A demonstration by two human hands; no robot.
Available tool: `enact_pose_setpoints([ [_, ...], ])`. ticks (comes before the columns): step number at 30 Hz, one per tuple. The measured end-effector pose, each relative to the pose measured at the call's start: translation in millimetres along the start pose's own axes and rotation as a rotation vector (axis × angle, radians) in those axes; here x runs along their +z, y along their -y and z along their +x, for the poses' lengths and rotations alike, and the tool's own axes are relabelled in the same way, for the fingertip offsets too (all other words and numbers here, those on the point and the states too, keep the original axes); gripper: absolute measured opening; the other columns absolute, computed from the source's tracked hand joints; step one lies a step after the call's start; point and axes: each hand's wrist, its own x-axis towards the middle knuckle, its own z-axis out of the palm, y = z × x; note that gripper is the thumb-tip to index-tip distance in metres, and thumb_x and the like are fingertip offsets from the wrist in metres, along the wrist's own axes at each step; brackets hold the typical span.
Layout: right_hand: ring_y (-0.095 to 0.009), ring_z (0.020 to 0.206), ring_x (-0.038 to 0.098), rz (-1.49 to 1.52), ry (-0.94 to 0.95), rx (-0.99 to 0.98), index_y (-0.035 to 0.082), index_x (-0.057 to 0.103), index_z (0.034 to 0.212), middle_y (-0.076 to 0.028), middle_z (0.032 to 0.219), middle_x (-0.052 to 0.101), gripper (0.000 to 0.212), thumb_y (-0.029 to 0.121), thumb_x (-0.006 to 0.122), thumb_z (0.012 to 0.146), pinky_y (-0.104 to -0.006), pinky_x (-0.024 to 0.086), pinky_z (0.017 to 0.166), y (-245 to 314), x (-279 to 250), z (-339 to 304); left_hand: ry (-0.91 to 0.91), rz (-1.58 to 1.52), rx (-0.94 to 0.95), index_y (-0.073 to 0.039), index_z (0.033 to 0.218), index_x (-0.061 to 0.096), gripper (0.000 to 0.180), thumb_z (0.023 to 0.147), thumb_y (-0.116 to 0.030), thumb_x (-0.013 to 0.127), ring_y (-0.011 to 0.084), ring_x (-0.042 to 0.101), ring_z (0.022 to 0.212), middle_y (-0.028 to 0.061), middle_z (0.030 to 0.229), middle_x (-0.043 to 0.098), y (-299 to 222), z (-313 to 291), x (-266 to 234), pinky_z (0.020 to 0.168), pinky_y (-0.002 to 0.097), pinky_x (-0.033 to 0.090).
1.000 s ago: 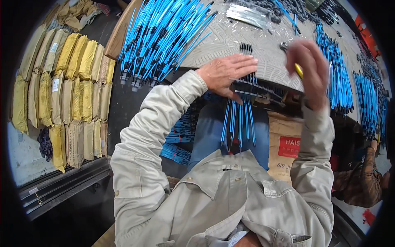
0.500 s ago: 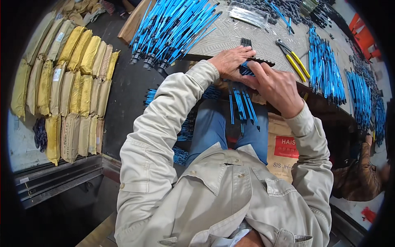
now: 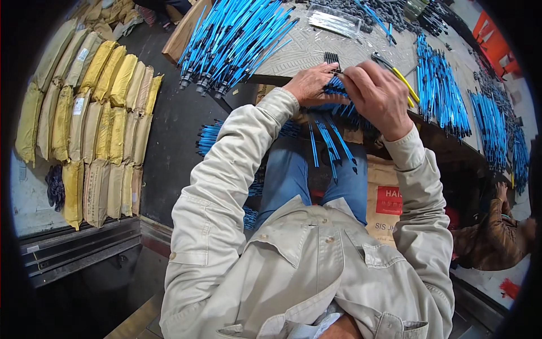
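Note:
At the near edge of the table, my left hand (image 3: pixel 309 85) is closed around a bundle of thin blue tubes with black fittings (image 3: pixel 335 86). Several tubes of the same kind (image 3: pixel 326 138) hang down over my lap. My right hand (image 3: pixel 379 97) is just to the right of the bundle, its fingertips pinched together above it. Whatever lies between those fingertips is too small to make out. A row of black prongs (image 3: pixel 332 57) stands just beyond my left fingers.
Pliers with yellow handles (image 3: pixel 403 85) lie right of my hands. Piles of blue tubes (image 3: pixel 237 39) cover the table's left and right (image 3: pixel 440 93). A clear tray (image 3: pixel 334 21) sits at the back. Wrapped packages (image 3: pixel 104 124) are stacked at left; a co-worker (image 3: pixel 494 240) is at right.
My right hand has come away from my left, up and to the right, uncovering the bundle between them. The hanging tubes have shifted slightly.

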Motion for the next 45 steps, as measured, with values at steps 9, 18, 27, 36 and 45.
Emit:
enact_pose_setpoints([
  [9, -0.014, 0.090, 0.059, 0.665, -0.082, 0.506, 0.002, 0.050, 0.121, -0.005, 0.101, 0.060, 0.061, 0.027, 0.077, 0.071, -0.0260, 0.048, 0.078, -37.7, 53.4, -81.0, -0.184, 0.073, 0.093, -0.015, 0.118, 0.056, 0.058, 0.076, -0.055, 0.061, 0.0337, 0.047, 0.118, 0.0157, 0.130, 0.048, 6.0, 11.4, 8.4, 0.099, 0.0427, 0.040],
  [18, -0.012, 0.095, 0.057, 1.380, 0.119, 0.568, 0.002, 0.058, 0.113, -0.005, 0.106, 0.061, 0.041, 0.009, 0.074, 0.075, -0.0251, 0.048, 0.079, -31.5, 83.9, -50.2, -0.252, -0.097, 0.149, -0.015, 0.120, 0.055, 0.058, 0.068, -0.029, 0.075, 0.0313, 0.048, 0.119, 0.0136, 0.131, 0.048, 16.4, 14.5, 15.9, 0.099, 0.0412, 0.040],
  [27, -0.014, 0.081, 0.063, 1.340, -0.187, 0.702, 0.000, 0.060, 0.107, -0.008, 0.093, 0.066, 0.025, 0.004, 0.065, 0.082, -0.0283, 0.052, 0.073, -7.1, 19.6, -40.8, -0.030, -0.471, 0.110, -0.010, 0.118, 0.054, 0.057, 0.070, -0.027, 0.078, 0.0207, 0.055, 0.108, 0.0099, 0.124, 0.053, -54.5, 8.5, -26.6, 0.092, 0.0342, 0.045],
  [36, -0.020, 0.084, 0.065, 1.465, -0.147, 1.022, -0.007, 0.054, 0.110, -0.015, 0.090, 0.066, 0.034, 0.018, 0.060, 0.088, -0.0320, 0.053, 0.076, 22.5, -55.6, -85.4, 0.217, -1.371, -0.021, -0.005, 0.108, 0.060, 0.037, 0.078, -0.023, 0.072, 0.0111, 0.061, 0.090, 0.0036, 0.099, 0.065, -144.3, -25.8, 70.7, 0.085, 0.0272, 0.047],
  [45, -0.019, 0.077, 0.066, 1.455, 0.046, 1.568, -0.007, 0.060, 0.100, -0.014, 0.086, 0.067, 0.031, 0.021, 0.059, 0.086, -0.0307, 0.055, 0.070, -8.8, -10.4, -161.8, 0.364, -1.549, -0.452, -0.003, 0.106, 0.059, 0.034, 0.094, -0.031, 0.046, 0.0154, 0.061, 0.089, 0.0072, 0.096, 0.065, -138.9, -35.5, 180.1, 0.079, 0.0289, 0.049],
])
